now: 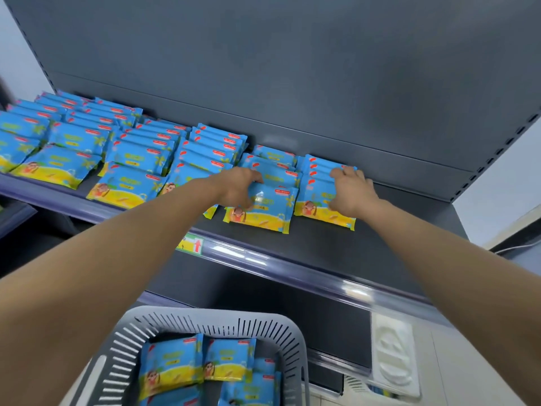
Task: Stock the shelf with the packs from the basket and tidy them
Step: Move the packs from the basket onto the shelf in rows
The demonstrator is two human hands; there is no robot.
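Blue-and-yellow packs stand in overlapping rows on the dark shelf (322,247). My left hand (238,187) grips the front pack (265,210) of the second row from the right, fingers curled over its top edge. My right hand (349,190) rests on the rightmost row (319,186), fingers curled over the tops of its packs. Below, the grey slotted basket (292,341) holds several more of the same packs (172,364).
Further rows of packs (73,142) fill the shelf to the left. The shelf is bare to the right of my right hand. A price tag with a red arrow (191,244) sits on the shelf's front rail. A white moulded object (393,364) lies at lower right.
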